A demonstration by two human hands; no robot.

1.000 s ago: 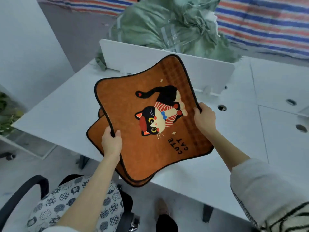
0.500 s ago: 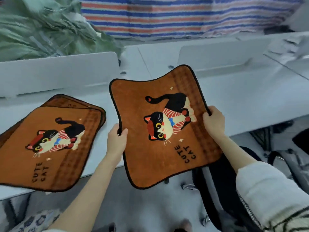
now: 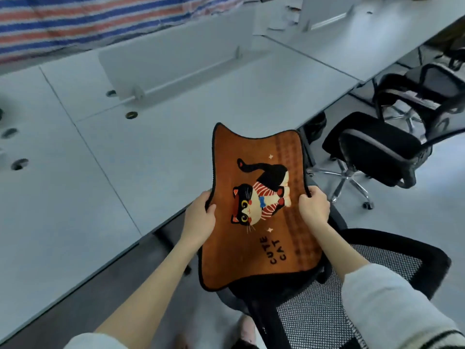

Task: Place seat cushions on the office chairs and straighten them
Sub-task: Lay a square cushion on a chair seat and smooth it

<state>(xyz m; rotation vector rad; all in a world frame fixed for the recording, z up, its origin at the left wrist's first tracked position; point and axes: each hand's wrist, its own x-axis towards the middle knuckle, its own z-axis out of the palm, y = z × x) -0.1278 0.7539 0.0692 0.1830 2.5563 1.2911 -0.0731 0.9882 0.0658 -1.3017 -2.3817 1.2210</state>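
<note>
An orange seat cushion with a black cat picture and the words CUTE CAT hangs in the air in front of me. My left hand grips its left edge and my right hand grips its right edge. Under and behind the cushion stands a black office chair with a mesh back; its seat is mostly hidden by the cushion. The cushion's near edge hangs just above the chair's dark seat.
A long white desk with a low divider panel and cable holes runs along the left. Two more black office chairs stand at the right on chrome bases. A striped tarp hangs at the back.
The view has swung right, away from the stack of cushions on the desk. Both hands have carried the held cushion over a black office chair, now lower and closer to me.
</note>
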